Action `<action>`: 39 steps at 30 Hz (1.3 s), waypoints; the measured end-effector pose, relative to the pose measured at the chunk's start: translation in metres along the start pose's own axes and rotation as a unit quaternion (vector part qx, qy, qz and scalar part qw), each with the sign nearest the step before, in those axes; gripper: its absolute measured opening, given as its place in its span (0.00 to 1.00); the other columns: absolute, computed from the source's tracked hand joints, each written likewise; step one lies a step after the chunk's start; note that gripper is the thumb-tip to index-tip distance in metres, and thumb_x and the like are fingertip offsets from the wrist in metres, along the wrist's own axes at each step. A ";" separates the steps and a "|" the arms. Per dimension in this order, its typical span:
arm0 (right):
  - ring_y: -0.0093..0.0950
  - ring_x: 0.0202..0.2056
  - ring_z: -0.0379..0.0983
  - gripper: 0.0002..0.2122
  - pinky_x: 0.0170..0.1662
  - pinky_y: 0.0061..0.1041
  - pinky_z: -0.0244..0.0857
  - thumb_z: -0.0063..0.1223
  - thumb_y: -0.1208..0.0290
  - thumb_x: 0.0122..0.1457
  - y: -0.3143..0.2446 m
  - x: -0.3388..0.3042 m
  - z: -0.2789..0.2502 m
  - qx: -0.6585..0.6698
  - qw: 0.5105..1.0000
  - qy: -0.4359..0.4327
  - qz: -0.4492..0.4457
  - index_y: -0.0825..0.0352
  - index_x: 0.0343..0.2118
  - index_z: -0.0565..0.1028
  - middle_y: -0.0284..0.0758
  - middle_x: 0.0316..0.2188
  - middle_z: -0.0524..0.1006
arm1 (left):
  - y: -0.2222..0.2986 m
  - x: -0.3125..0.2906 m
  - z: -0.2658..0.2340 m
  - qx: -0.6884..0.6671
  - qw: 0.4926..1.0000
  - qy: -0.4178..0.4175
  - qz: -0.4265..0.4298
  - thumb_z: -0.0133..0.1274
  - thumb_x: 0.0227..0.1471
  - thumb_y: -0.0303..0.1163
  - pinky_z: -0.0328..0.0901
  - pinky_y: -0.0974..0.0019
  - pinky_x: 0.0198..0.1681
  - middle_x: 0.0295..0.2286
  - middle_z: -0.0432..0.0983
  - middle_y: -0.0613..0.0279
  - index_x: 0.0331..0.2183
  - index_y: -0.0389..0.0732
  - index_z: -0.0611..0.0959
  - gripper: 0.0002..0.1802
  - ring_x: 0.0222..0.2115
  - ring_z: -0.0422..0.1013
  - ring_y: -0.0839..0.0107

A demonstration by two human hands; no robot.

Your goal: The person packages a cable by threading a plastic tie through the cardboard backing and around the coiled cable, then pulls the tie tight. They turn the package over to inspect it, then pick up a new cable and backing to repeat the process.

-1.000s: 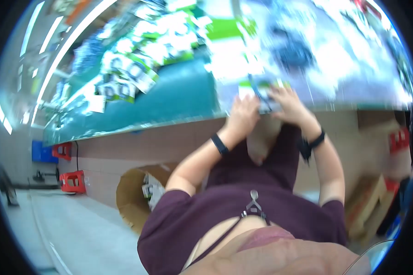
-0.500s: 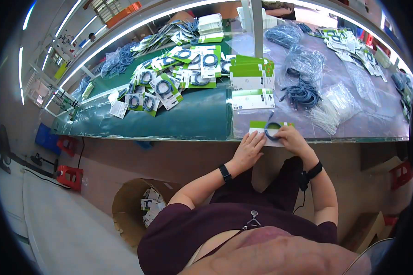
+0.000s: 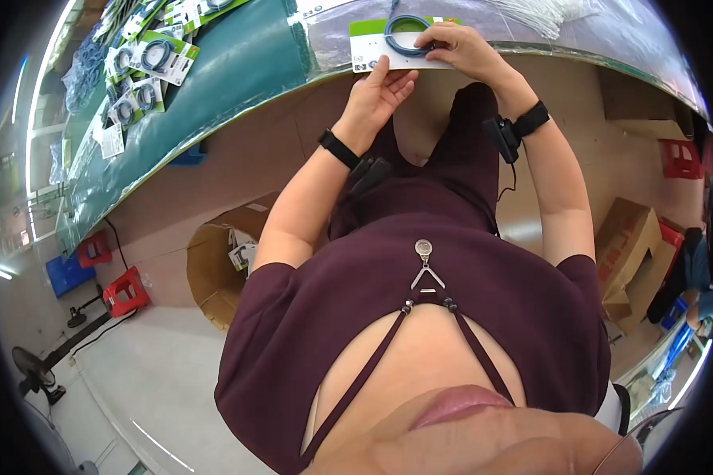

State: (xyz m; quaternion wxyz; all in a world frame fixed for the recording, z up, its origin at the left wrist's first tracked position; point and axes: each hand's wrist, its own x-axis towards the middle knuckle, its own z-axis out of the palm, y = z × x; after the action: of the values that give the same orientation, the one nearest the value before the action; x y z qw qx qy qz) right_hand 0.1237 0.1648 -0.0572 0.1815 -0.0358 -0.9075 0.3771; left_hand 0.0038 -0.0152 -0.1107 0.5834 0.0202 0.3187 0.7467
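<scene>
Moved: left hand (image 3: 375, 98), turned from palm-down on the green-and-white card (image 3: 374, 43) to palm-up at its lower edge, thumb touching it, remaining fingers loosely spread. Blue cable (image 3: 393, 47): coiled on the card, near edge of desk (image 3: 245, 71); right hand (image 3: 467, 50) pinching the coil. Carded cables (image 3: 158, 55): left of card. White strips (image 3: 535, 14): right of card.

Over at the table (image 3: 245, 67), the right hand (image 3: 467, 51) pinches a coiled blue cable (image 3: 396, 49) over a green-and-white card (image 3: 367, 45); the left hand (image 3: 375, 99), fingers spread, meets its lower edge.
</scene>
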 end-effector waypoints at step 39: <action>0.34 0.37 0.72 0.10 0.42 0.28 0.66 0.59 0.80 0.47 -0.037 -0.026 0.017 -0.058 0.979 0.151 -0.121 0.66 0.35 0.76 0.35 0.32 0.76 | -0.030 -0.011 0.028 0.157 0.970 0.045 0.179 0.53 0.56 0.28 0.60 0.76 0.18 0.26 0.74 0.65 0.38 0.39 0.75 0.08 0.18 0.68 0.77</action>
State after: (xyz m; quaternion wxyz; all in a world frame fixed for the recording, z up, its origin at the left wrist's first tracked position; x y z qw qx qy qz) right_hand 0.1445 0.1218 -0.0496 0.3581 0.0070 -0.8875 0.2899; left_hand 0.0439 -0.0083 -0.0994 0.4147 0.1348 0.4491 0.7798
